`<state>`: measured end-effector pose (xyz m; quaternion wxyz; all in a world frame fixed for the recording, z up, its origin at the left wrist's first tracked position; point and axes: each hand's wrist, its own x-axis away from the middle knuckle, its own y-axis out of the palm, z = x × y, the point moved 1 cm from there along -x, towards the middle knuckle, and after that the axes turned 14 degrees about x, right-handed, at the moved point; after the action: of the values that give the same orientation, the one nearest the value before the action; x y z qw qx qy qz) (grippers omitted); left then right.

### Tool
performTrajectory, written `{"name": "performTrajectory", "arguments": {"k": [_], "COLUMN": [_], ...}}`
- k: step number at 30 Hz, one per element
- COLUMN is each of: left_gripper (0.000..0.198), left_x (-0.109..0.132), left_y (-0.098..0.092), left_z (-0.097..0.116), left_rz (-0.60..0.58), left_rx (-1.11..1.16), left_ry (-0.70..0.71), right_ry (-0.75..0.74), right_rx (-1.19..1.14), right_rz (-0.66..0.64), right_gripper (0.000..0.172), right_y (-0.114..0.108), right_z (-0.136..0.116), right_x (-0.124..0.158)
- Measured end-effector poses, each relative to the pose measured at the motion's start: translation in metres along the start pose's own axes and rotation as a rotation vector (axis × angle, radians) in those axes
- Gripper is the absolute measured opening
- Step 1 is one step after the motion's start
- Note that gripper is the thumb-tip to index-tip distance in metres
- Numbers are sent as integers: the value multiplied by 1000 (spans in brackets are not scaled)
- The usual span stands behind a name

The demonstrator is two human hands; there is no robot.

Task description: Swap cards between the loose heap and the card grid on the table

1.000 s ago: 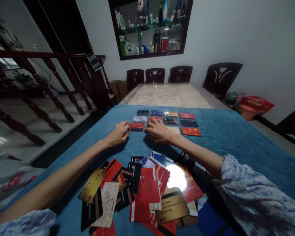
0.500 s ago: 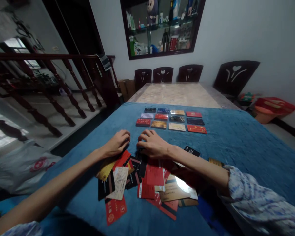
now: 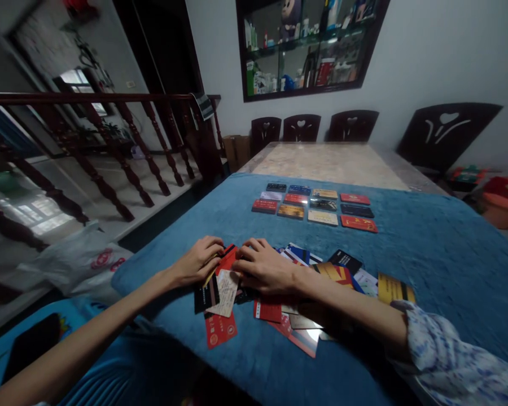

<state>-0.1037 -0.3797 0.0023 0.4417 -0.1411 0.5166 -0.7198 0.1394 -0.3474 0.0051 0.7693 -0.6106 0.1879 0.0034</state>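
On the blue cloth, my left hand (image 3: 200, 260) has its fingers curled over the left part of a loose heap of bank cards. A yellow card (image 3: 210, 275) shows at its thumb, beside a red card (image 3: 227, 260). My right hand (image 3: 266, 266) rests over the middle of the heap, fingers bent and apart, the tips near the red card; its palm hides the cards beneath. Under and in front of the hands lie a pale card (image 3: 225, 294), a black card (image 3: 206, 295) and a red card (image 3: 220, 329). More cards, including a gold one (image 3: 330, 272), spread beneath my right forearm.
Beyond the hands, several cards lie in neat rows, with a cream card (image 3: 323, 217) in the nearest row. A black card (image 3: 346, 260) and a gold card (image 3: 395, 288) lie to the right. Dark chairs (image 3: 354, 125) stand behind the table; a wooden railing (image 3: 152, 163) runs along the left.
The view has shifted left, so the scene sits further right. Both hands stay at the heap; the yellow card now shows less, tucked under my left hand. Blue cards show beyond my right hand.
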Motion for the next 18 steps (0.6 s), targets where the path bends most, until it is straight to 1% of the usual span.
{"name": "performTrajectory", "arguments": {"k": [4,8,11,14,18], "left_gripper": [24,28,33,43,60], "left_x": [19,34,43,52,65], "left_y": [-2,-5,-8,-10,-10], "left_z": [5,14,23,29,31], "left_rz": [7,8,-20,-57,-100], "left_rx": [-6,-22,-15,7,42], "left_ry": [-31,-76,-73,-49,-37], "right_ry": [-43,-72,-97,-118,-130], "right_rx": [-25,-52,-68,-79,-108], "right_rz": [-21,11,31,28,31], "right_gripper": [40,47,50,52,54], "right_y": [-2,-2,-2,-2,-2], "right_z": [-10,-21,-30,-38,-46], "right_x": [-2,-3,-2,-1,0]}}
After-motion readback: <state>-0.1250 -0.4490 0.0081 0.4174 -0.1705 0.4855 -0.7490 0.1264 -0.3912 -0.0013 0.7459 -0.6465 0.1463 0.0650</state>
